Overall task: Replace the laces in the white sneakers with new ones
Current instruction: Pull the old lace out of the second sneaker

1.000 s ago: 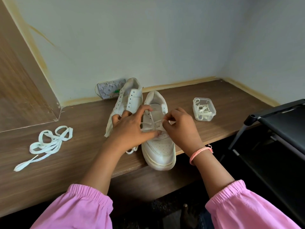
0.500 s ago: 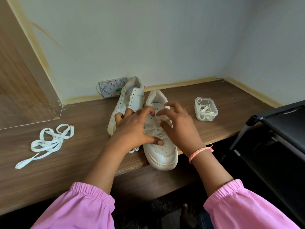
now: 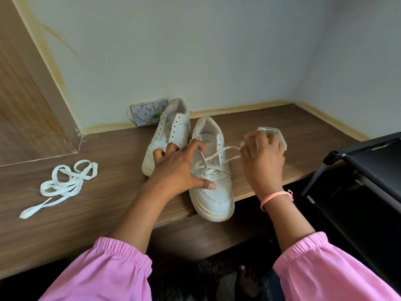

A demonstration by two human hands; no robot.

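Observation:
Two white sneakers stand side by side on the wooden shelf (image 3: pixel 104 205). The near sneaker (image 3: pixel 213 192) points its toe over the front edge and carries a white lace (image 3: pixel 219 155) through its lower eyelets. My left hand (image 3: pixel 175 168) rests spread over that sneaker's left side, thumb pressed on the toe box. My right hand (image 3: pixel 262 159) pinches the lace's end and holds it stretched out to the right of the shoe. The far sneaker (image 3: pixel 169 135) has bare eyelets. A loose white lace (image 3: pixel 63 185) lies in a heap at the left.
A small clear plastic box (image 3: pixel 274 133) sits behind my right hand. A patterned packet (image 3: pixel 147 112) leans against the wall behind the sneakers. A black rack (image 3: pixel 358 174) stands at the right below shelf level. A wooden panel (image 3: pixel 26 101) closes the left side.
My right hand has pulled the lace out of the eyelet area and moved right, drawing it taut. My left hand stays on the sneaker.

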